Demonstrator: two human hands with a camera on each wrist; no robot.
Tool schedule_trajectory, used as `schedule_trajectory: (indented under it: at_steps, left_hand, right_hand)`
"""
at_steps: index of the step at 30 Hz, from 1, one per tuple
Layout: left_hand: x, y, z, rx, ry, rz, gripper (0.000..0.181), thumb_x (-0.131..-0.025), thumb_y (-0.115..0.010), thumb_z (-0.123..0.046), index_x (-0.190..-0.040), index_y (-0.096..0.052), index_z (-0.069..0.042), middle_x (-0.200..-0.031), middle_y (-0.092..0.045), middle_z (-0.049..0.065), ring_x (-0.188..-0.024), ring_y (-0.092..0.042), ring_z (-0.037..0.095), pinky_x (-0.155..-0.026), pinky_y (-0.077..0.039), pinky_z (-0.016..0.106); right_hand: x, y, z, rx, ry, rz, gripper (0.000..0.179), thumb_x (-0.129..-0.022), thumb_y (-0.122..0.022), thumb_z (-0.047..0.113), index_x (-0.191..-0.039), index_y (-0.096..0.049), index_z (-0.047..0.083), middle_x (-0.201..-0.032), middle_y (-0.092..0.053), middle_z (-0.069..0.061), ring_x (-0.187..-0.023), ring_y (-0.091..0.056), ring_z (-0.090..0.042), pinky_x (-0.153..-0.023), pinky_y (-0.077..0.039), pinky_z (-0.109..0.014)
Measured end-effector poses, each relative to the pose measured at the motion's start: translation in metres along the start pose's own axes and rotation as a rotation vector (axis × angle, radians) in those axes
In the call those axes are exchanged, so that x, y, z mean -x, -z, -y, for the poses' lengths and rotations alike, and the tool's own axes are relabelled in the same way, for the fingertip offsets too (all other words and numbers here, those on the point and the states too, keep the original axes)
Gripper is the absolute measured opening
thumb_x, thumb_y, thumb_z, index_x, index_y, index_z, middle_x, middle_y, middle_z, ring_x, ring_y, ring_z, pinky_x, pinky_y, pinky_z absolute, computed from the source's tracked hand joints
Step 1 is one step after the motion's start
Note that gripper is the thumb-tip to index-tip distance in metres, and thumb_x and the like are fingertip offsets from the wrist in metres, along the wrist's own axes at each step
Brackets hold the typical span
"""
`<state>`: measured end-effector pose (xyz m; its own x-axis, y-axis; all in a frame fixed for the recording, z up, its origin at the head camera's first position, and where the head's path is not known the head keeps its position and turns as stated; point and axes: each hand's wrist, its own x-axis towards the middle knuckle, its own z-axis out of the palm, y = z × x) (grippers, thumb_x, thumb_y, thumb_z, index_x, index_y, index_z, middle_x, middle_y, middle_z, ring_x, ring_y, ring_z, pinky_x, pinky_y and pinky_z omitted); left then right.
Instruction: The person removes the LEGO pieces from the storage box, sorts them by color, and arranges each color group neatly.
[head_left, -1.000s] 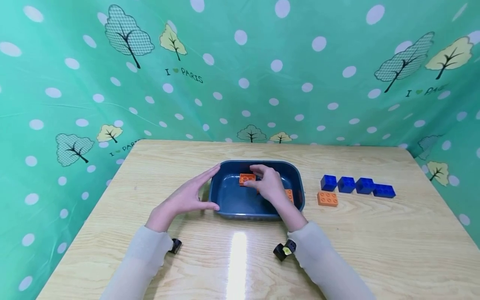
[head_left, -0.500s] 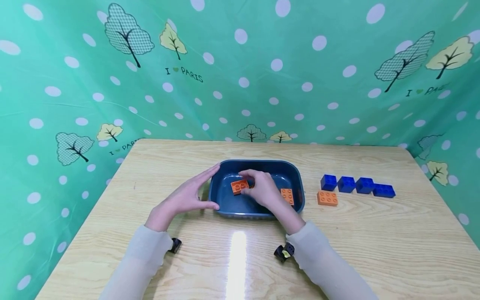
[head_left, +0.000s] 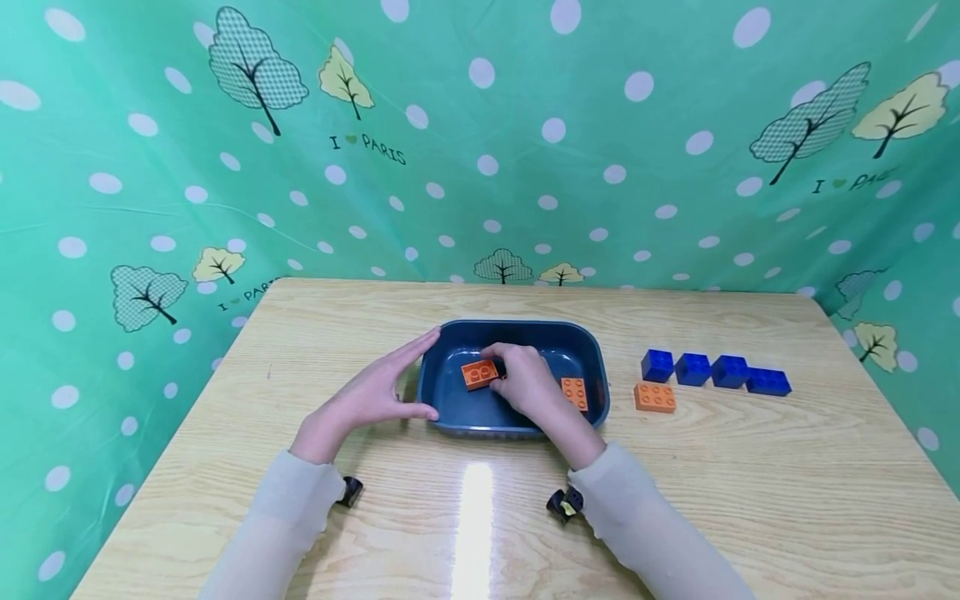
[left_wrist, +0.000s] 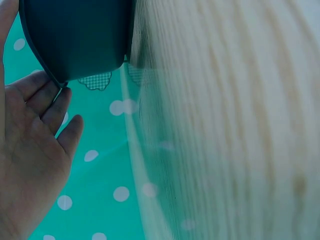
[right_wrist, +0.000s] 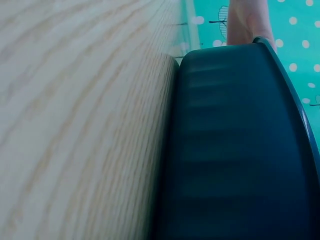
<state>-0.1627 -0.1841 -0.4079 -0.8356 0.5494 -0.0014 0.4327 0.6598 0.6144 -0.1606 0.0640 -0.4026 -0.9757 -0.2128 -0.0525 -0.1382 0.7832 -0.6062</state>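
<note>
A dark blue rectangular box (head_left: pixel 487 421) stands on the table in the head view. My left hand (head_left: pixel 378 392) lies along its left end, fingers extended and fingertips on the rim; the left wrist view shows this hand (left_wrist: pixel 40 130) at a corner of the box. Inside the box, my right hand (head_left: pixel 525 379) has thumb and fingers curled at the right end of an orange toy brick (head_left: pixel 478 375). A bit of orange shows under the palm, mostly hidden. Another orange brick (head_left: pixel 574 392) lies studs up at the box's right end.
Right of the box, several blue bricks (head_left: pixel 693 369) form a row on the wooden table (head_left: pixel 735 483), with an orange brick (head_left: pixel 655 397) in front. A green patterned curtain (head_left: pixel 480 150) hangs behind. The right wrist view shows mainly the box's outer wall (right_wrist: pixel 230 140).
The orange brick at my right fingers has shifted left and toward me, turning slightly. My right hand moved left with it, then slightly back right. The left hand has stayed put.
</note>
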Motion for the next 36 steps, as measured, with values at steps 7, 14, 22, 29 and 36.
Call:
schedule_trajectory:
  at_steps: [7, 14, 22, 29, 36]
  left_hand:
    - [0.0002, 0.0, -0.0006, 0.004, 0.007, -0.001, 0.111, -0.075, -0.086, -0.042, -0.161, -0.018, -0.025, -0.168, -0.019, 0.0, -0.153, -0.026, 0.031, -0.12, -0.031, 0.058]
    - [-0.0001, -0.0002, -0.0003, 0.012, 0.011, 0.002, 0.11, -0.076, -0.086, -0.043, -0.161, -0.018, -0.026, -0.168, -0.018, 0.0, -0.153, -0.025, 0.031, -0.12, -0.031, 0.058]
    - [0.0001, 0.0004, 0.0002, 0.002, -0.012, 0.001, 0.11, -0.076, -0.084, -0.049, -0.161, -0.018, -0.025, -0.168, -0.018, 0.001, -0.153, -0.026, 0.032, -0.119, -0.031, 0.058]
    - [0.0001, 0.0003, -0.0003, -0.004, -0.009, -0.002, 0.11, -0.076, -0.084, -0.048, -0.161, -0.018, -0.026, -0.168, -0.019, 0.001, -0.153, -0.026, 0.033, -0.118, -0.033, 0.06]
    - [0.0, 0.0003, 0.0003, -0.002, -0.032, -0.001, 0.11, -0.077, -0.083, -0.049, -0.161, -0.018, -0.024, -0.168, -0.018, 0.002, -0.152, -0.027, 0.035, -0.116, -0.034, 0.062]
  right_hand:
    - [-0.0008, -0.0005, -0.0011, -0.024, 0.059, 0.013, 0.033, -0.089, -0.073, 0.003, -0.12, -0.07, 0.013, -0.128, -0.068, -0.008, -0.12, -0.061, -0.026, -0.107, -0.051, -0.045]
    - [-0.0007, 0.001, -0.0039, -0.154, 0.127, 0.03, 0.036, -0.089, -0.072, 0.004, -0.124, -0.068, 0.013, -0.129, -0.066, -0.006, -0.124, -0.059, -0.025, -0.11, -0.048, -0.044]
    - [-0.0002, 0.0028, -0.0075, -0.247, 0.256, 0.05, 0.046, -0.087, -0.071, 0.003, -0.131, -0.063, 0.013, -0.121, -0.062, -0.007, -0.11, -0.06, -0.023, -0.091, -0.056, -0.04]
    - [-0.0009, 0.0007, -0.0092, -0.352, 0.304, 0.135, 0.048, -0.092, -0.071, 0.011, -0.136, -0.053, 0.004, -0.118, -0.073, -0.007, -0.113, -0.067, -0.023, -0.1, -0.055, -0.043]
    - [0.0008, -0.0007, -0.009, -0.381, 0.354, 0.294, 0.045, -0.096, -0.068, 0.024, -0.134, -0.057, 0.003, -0.116, -0.074, -0.007, -0.109, -0.07, -0.019, -0.099, -0.056, -0.036]
